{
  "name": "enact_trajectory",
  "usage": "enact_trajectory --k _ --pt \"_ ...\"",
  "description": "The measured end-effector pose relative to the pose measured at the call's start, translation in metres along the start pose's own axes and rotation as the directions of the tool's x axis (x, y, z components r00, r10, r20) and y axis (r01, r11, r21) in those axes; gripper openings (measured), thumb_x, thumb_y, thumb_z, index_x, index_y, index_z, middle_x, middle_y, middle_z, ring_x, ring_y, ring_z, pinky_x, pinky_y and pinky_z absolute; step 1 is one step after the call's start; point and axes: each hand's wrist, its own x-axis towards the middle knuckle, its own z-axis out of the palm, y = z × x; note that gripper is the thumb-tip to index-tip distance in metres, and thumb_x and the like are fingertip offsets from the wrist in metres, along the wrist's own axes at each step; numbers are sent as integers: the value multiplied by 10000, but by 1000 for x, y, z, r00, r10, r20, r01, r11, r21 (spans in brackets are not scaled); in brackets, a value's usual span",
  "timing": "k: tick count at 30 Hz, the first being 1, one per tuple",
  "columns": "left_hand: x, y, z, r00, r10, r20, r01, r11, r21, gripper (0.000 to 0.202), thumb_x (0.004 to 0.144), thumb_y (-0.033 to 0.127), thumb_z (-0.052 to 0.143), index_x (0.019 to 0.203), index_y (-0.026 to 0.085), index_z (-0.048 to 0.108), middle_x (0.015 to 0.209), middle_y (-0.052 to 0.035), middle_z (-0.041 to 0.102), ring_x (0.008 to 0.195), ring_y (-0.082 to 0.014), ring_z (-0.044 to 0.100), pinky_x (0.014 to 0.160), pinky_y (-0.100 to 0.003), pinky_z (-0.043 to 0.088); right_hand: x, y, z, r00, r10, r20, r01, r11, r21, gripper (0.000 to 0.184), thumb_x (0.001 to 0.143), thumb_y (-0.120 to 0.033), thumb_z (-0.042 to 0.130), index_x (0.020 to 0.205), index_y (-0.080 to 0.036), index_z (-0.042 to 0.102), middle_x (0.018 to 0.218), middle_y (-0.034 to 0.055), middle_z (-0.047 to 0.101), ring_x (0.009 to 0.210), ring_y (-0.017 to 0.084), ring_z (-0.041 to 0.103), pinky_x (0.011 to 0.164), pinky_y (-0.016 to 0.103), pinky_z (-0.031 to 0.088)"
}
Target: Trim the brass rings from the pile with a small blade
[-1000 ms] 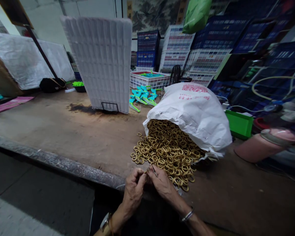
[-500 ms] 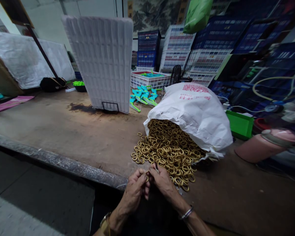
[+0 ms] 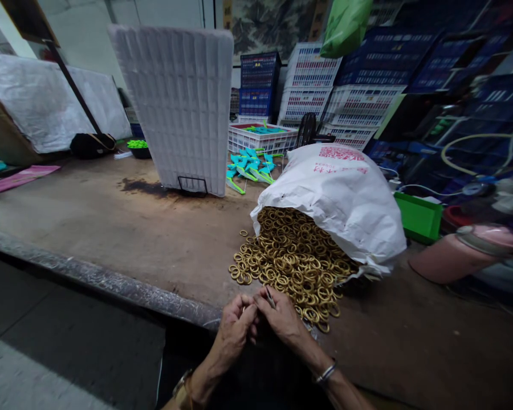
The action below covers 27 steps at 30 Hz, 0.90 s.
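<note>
My left hand (image 3: 238, 322) is closed at the table's front edge, its fingers pinching a gold-coloured ring that they mostly cover. My right hand (image 3: 279, 312) meets it fingertip to fingertip. Between its thumb and fingers is a thin, pointed metal tool (image 3: 270, 297), perhaps a small blade; its exact kind does not show. Just beyond both hands spreads a heap of gold-coloured rings (image 3: 288, 265), spilling from the mouth of a white woven sack (image 3: 342, 182) that lies on its side.
On the brown table (image 3: 162, 239), a white ribbed panel (image 3: 179, 108) stands upright in a black wire holder. Behind are turquoise-and-green plastic pieces (image 3: 250, 165) and stacked crates (image 3: 310, 80). A green tray (image 3: 418, 217) and a pink flask (image 3: 465, 256) lie to the right.
The ring, plainly visible between the fingertips before, is now mostly covered by my left fingers. My right hand has turned slightly, showing more of the metal tool.
</note>
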Motion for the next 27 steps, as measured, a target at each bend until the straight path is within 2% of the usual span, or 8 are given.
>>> enact_trajectory --k 6,8,10,13,14,16,19,27 --pt "-1 1 -2 998 -47 30 49 996 -70 307 716 453 581 771 169 476 582 50 502 392 -44 421 388 -167 381 2 3 0 998 59 -15 -58 997 57 273 795 -378 390 640 -176 492 526 -42 465 513 99 431 500 201 338" --pt "-1 2 -1 998 -49 26 51 994 -95 307 711 448 589 784 170 479 581 49 506 398 -48 431 396 -173 385 1 5 -1 998 36 -54 -37 999 -18 284 811 -366 354 630 -183 475 533 -36 457 516 103 429 500 204 329" --pt "-1 2 -1 998 -59 6 59 992 -111 312 700 446 602 795 175 479 571 53 507 398 -50 439 403 -175 387 -2 7 -1 997 -30 -66 18 983 -183 251 813 -314 339 640 -190 473 543 -29 462 521 111 433 511 211 317" --pt "1 0 -1 998 -47 -28 44 993 -106 319 694 448 608 810 181 477 562 55 513 391 -52 443 397 -171 384 -8 12 0 994 -105 22 104 908 -405 148 741 -161 362 698 -196 499 602 -10 531 565 123 480 547 217 311" --pt "1 -1 -2 999 -39 -34 35 995 -97 320 695 449 605 814 181 476 561 54 516 388 -54 445 392 -171 385 -9 13 0 992 -110 56 124 886 -447 164 702 -119 368 725 -198 510 635 -3 559 593 129 502 562 217 311" --pt "1 -2 -2 999 -24 -44 21 996 -81 327 695 454 601 822 183 471 558 54 522 381 -58 447 384 -173 389 -11 15 1 990 -108 96 142 852 -504 232 651 -74 368 768 -201 523 689 10 596 649 139 534 584 218 310" --pt "1 -2 -3 998 -20 -55 16 998 -67 337 686 453 608 828 184 465 560 55 529 382 -63 456 380 -177 396 -11 14 3 990 -89 108 134 821 -555 246 660 -75 362 794 -200 527 711 21 617 673 148 552 585 222 302" --pt "-4 1 -2 997 40 -71 -42 999 -23 314 685 447 613 727 168 476 533 45 532 369 -53 445 366 -162 361 -8 21 3 988 -102 119 154 767 -623 237 667 -77 372 815 -191 517 669 12 607 606 141 534 531 226 261"
